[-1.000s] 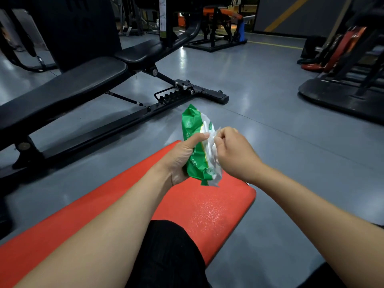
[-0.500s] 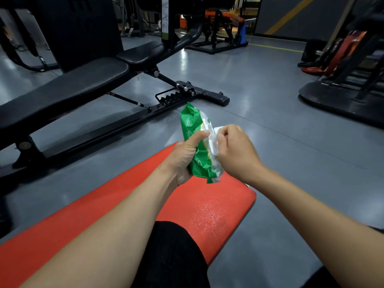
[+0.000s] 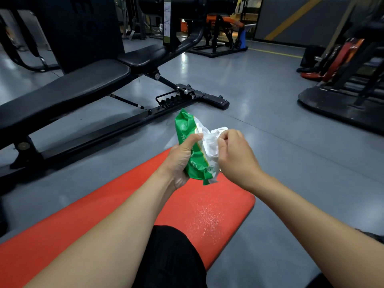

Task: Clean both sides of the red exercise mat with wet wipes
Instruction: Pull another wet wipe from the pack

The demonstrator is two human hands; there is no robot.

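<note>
The red exercise mat (image 3: 207, 204) lies flat on the grey floor, running from the lower left to a rounded end at the centre right; my black-clad knee covers part of it. Above its far end my left hand (image 3: 180, 161) grips a green and white wet wipes pack (image 3: 193, 150), held upright. My right hand (image 3: 234, 156) is beside the pack's white face, its fingertips pinching the pack's lid flap (image 3: 218, 130), which is lifted off the top. Whether a wipe is drawn out I cannot tell.
A black adjustable weight bench (image 3: 68, 90) stands on the floor to the left of the mat, its frame reaching toward the centre. A dark machine base (image 3: 340, 107) sits at the right. More gym machines (image 3: 220, 28) stand at the back.
My right hand's fingers have pulled the white flap up and to the right, away from the pack. The pack and my left hand have stayed nearly in place above the mat.
</note>
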